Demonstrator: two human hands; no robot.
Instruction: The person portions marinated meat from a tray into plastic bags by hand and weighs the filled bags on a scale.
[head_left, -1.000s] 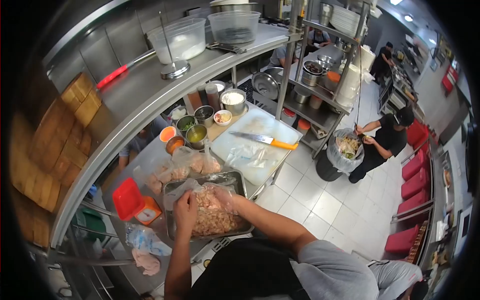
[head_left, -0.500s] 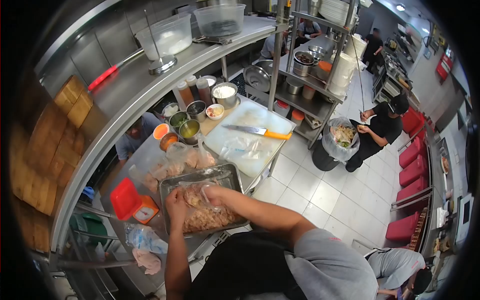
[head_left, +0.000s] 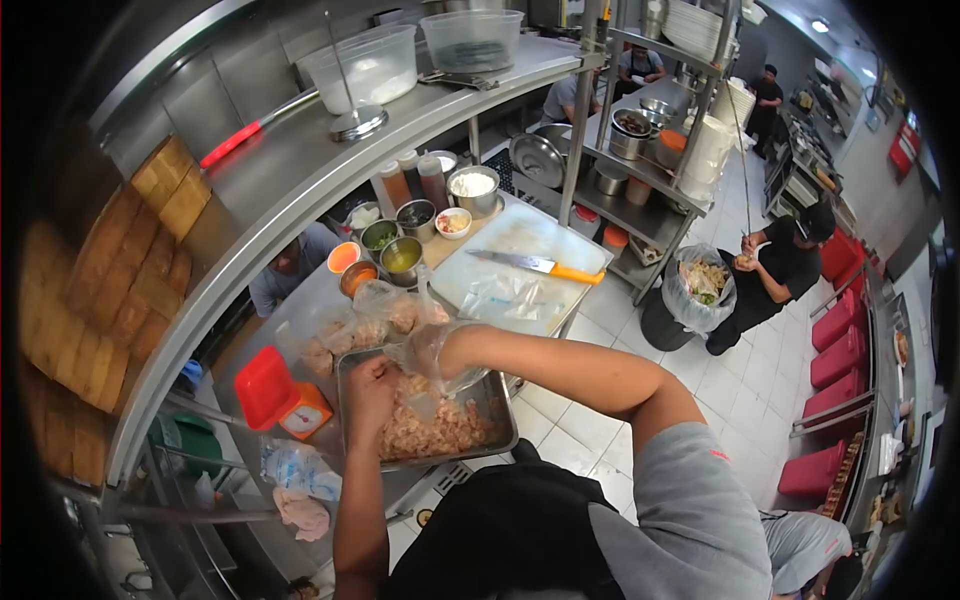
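A metal tray (head_left: 505, 412) holds a heap of chopped raw meat (head_left: 430, 428). Above its left part, my left hand (head_left: 374, 388) is closed on the edge of a clear plastic bag (head_left: 412, 358). My right hand (head_left: 452, 355) is inside the bag, over the tray's back edge; the plastic blurs its fingers, and what they hold cannot be made out. Filled clear bags of meat (head_left: 350, 328) lie just behind the tray. Left of the tray stands an orange scale (head_left: 306, 412) with a red container (head_left: 264, 388) on it.
A yellow-handled knife (head_left: 535, 264) and an empty bag lie on the white cutting board (head_left: 490, 240). Behind are metal bowls (head_left: 401, 256) and sauce bottles. A steel shelf (head_left: 250, 205) arches overhead. At right, another person (head_left: 785, 265) stands by a lined bin (head_left: 670, 318).
My right arm has risen and swung up, with the hand now inside the bag at the tray's back edge. The bag has moved up from the meat, and the view has shifted slightly.
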